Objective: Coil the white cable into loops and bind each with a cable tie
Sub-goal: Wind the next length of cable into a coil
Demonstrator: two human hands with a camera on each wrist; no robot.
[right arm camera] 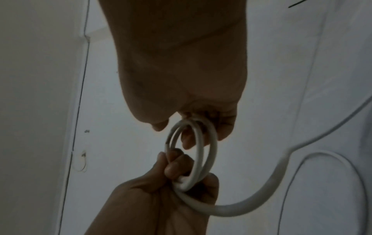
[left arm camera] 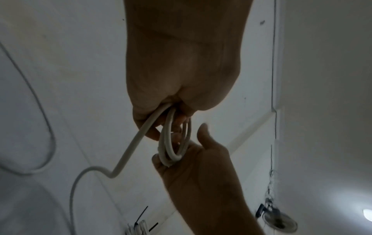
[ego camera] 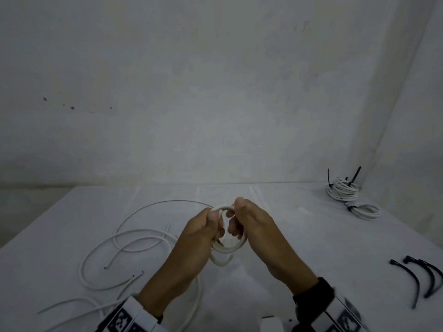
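Note:
A small coil of white cable [ego camera: 230,249] is held up above the table between both hands. My left hand [ego camera: 214,224] grips its left side, fingers curled round the loops. My right hand [ego camera: 236,219] pinches the top and right side. In the left wrist view the coil [left arm camera: 171,151] shows as a few stacked loops, and a loose tail [left arm camera: 130,147] runs down to the table. In the right wrist view the ring of loops [right arm camera: 214,147] hangs between my right fingers [right arm camera: 189,139] above and my left hand [right arm camera: 171,173] below. No tie is on this coil.
Loose white cable [ego camera: 139,230] lies in wide curves on the white table, left of the hands. Two tied coils [ego camera: 342,190] sit at the back right. Several black cable ties [ego camera: 393,262] lie near the right edge. A small white object [ego camera: 271,323] is at the front edge.

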